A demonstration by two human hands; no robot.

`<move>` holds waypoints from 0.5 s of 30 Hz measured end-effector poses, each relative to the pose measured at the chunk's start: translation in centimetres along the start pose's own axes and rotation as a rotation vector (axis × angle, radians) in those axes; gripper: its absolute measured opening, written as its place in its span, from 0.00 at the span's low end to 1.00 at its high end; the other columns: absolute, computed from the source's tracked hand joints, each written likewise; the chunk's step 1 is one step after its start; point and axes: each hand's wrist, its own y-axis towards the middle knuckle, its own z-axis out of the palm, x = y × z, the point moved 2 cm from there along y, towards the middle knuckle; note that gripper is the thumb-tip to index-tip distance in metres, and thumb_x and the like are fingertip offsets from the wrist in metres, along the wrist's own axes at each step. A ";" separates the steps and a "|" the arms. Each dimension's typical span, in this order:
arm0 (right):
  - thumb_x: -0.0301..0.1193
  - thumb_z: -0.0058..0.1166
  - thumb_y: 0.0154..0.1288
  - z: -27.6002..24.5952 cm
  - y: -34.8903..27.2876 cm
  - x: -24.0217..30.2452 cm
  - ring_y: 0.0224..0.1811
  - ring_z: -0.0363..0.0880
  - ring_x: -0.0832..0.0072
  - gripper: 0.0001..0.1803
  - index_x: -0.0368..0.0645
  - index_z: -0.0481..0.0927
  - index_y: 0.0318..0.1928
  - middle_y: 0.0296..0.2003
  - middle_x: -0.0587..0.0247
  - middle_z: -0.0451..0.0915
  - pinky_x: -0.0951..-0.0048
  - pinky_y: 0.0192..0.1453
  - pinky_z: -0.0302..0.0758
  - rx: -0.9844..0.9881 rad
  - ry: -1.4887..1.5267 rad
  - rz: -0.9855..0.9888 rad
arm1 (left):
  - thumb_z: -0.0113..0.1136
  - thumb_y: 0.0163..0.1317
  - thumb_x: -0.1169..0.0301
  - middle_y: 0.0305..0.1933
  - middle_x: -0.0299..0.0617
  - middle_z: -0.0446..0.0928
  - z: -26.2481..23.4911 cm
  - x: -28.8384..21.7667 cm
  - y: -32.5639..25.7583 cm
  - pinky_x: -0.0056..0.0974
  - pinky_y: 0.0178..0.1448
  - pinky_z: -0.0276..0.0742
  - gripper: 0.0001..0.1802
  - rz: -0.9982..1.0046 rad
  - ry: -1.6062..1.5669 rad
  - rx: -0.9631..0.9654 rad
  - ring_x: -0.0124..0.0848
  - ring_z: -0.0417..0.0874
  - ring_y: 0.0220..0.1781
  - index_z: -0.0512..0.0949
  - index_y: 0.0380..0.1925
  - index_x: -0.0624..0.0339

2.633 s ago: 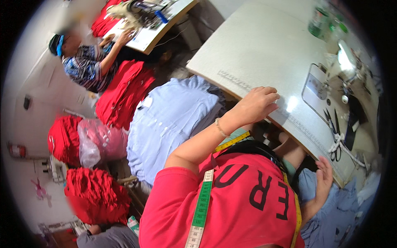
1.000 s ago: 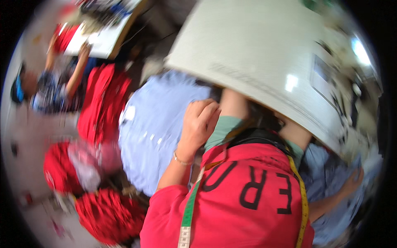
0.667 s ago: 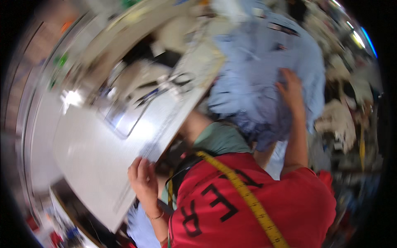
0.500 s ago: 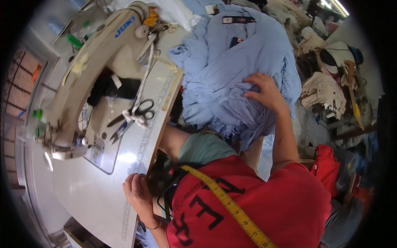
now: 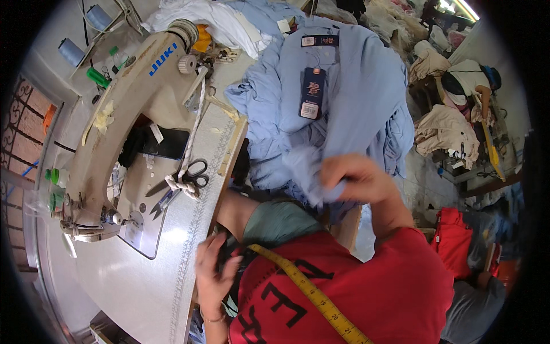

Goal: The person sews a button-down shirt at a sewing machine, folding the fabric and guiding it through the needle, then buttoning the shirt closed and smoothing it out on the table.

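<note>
Light blue shirts (image 5: 361,86) lie heaped to the right of the sewing table, the top one with a dark label at its collar and a dark hang tag (image 5: 312,94). My right hand (image 5: 358,178), smeared by motion, is closed on a fold of the top shirt at its near end and lifts it a little. My left hand (image 5: 216,266) is beside the table's near right edge, fingers apart and slightly curled, holding nothing that I can see. A yellow tape measure (image 5: 312,289) hangs across my red shirt.
The sewing machine (image 5: 137,74) stands on the table (image 5: 132,286) at left. Dark-handled scissors (image 5: 195,172), small thread snips (image 5: 163,205) and a white cord (image 5: 195,120) lie near its bed. Blue thread cones (image 5: 71,51) are behind. Another person (image 5: 475,80) is among beige garments (image 5: 447,135).
My right hand has come nearer, drawing up a fold of the blue shirt, and the hang tag now shows in full. My left hand has moved right, off the table edge, its fingers opening.
</note>
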 end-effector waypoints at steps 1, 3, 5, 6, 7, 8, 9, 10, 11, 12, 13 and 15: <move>0.25 0.54 0.60 2.0 1.8 0.2 0.36 0.76 0.65 0.05 0.37 0.76 0.36 0.33 0.57 0.77 0.69 0.42 0.71 0.122 -0.049 -0.122 | 0.66 0.52 0.74 0.56 0.53 0.73 1.3 -1.7 2.1 0.44 0.60 0.70 0.28 0.148 0.070 0.044 0.49 0.74 0.57 0.71 0.54 0.66; 0.28 0.57 0.59 6.0 3.2 0.3 0.38 0.76 0.65 0.08 0.40 0.77 0.39 0.37 0.58 0.77 0.68 0.42 0.71 0.224 0.064 -0.047 | 0.65 0.54 0.71 0.63 0.54 0.67 4.9 -3.6 5.5 0.46 0.63 0.68 0.31 0.403 0.093 0.106 0.51 0.71 0.61 0.67 0.57 0.69; 0.30 0.61 0.55 8.6 4.2 0.2 0.46 0.75 0.64 0.17 0.45 0.76 0.46 0.45 0.58 0.75 0.63 0.49 0.70 0.319 -0.205 -0.205 | 0.62 0.58 0.69 0.65 0.54 0.65 6.8 -2.6 6.8 0.47 0.66 0.66 0.28 0.368 -0.323 0.326 0.50 0.70 0.63 0.67 0.57 0.70; 0.31 0.62 0.53 9.3 4.4 0.2 0.50 0.74 0.63 0.22 0.47 0.76 0.50 0.49 0.58 0.75 0.60 0.52 0.70 0.360 -0.341 -0.285 | 0.59 0.61 0.67 0.65 0.52 0.66 6.8 -1.3 5.8 0.48 0.66 0.65 0.27 0.256 -0.374 0.307 0.49 0.70 0.64 0.68 0.57 0.68; 0.32 0.64 0.50 8.7 4.6 1.0 0.54 0.71 0.62 0.28 0.50 0.73 0.54 0.52 0.58 0.72 0.56 0.56 0.67 0.290 -0.501 -0.255 | 0.56 0.63 0.65 0.65 0.51 0.66 6.5 0.2 4.7 0.49 0.67 0.64 0.25 0.140 -0.423 0.269 0.48 0.69 0.64 0.68 0.58 0.67; 0.32 0.65 0.47 6.9 4.0 2.7 0.58 0.69 0.61 0.33 0.53 0.71 0.58 0.56 0.58 0.70 0.53 0.60 0.64 0.205 -0.668 -0.210 | 0.55 0.65 0.65 0.65 0.50 0.66 5.2 1.3 4.6 0.49 0.67 0.64 0.25 -0.029 -0.255 0.265 0.47 0.69 0.65 0.68 0.59 0.66; 0.33 0.67 0.44 5.2 2.9 3.8 0.62 0.66 0.59 0.39 0.55 0.69 0.61 0.60 0.58 0.67 0.49 0.63 0.61 0.113 -0.840 -0.155 | 0.53 0.65 0.64 0.64 0.50 0.67 3.3 3.9 3.3 0.49 0.68 0.63 0.25 0.037 -0.033 0.155 0.46 0.69 0.65 0.67 0.60 0.66; 0.32 0.66 0.43 4.5 1.9 3.3 0.64 0.64 0.59 0.40 0.53 0.68 0.62 0.61 0.56 0.66 0.45 0.66 0.55 0.027 -1.037 -0.061 | 0.52 0.66 0.63 0.64 0.50 0.68 1.0 6.5 1.7 0.48 0.68 0.63 0.26 0.067 0.200 0.021 0.45 0.69 0.65 0.67 0.61 0.65; 0.31 0.65 0.43 3.7 0.9 2.0 0.65 0.62 0.58 0.41 0.51 0.68 0.63 0.62 0.54 0.64 0.41 0.69 0.49 -0.062 -1.227 0.034 | 0.52 0.66 0.63 0.63 0.50 0.68 -1.6 7.9 -0.3 0.48 0.68 0.64 0.26 0.012 0.289 -0.099 0.45 0.70 0.64 0.67 0.60 0.65; 0.31 0.66 0.40 2.7 -0.4 0.6 0.65 0.62 0.58 0.44 0.52 0.67 0.64 0.62 0.56 0.65 0.41 0.68 0.51 -0.175 -1.353 0.105 | 0.52 0.66 0.63 0.63 0.50 0.68 -4.0 8.7 -1.5 0.48 0.67 0.64 0.25 -0.057 0.285 -0.197 0.45 0.70 0.64 0.67 0.60 0.65; 0.30 0.68 0.37 1.8 -1.7 -0.9 0.65 0.62 0.58 0.47 0.54 0.66 0.65 0.61 0.58 0.65 0.41 0.67 0.52 -0.294 -1.469 0.179 | 0.52 0.66 0.63 0.62 0.50 0.68 -6.1 9.2 -2.6 0.48 0.67 0.64 0.25 -0.147 0.181 -0.288 0.45 0.70 0.64 0.67 0.59 0.65; 0.27 0.66 0.38 0.2 -1.9 -2.5 0.57 0.70 0.58 0.41 0.49 0.70 0.60 0.54 0.58 0.72 0.48 0.63 0.61 -0.642 -1.434 0.114 | 0.52 0.66 0.63 0.61 0.49 0.69 -10.5 8.6 -5.9 0.48 0.66 0.65 0.24 -0.272 0.056 -0.520 0.45 0.71 0.63 0.68 0.59 0.65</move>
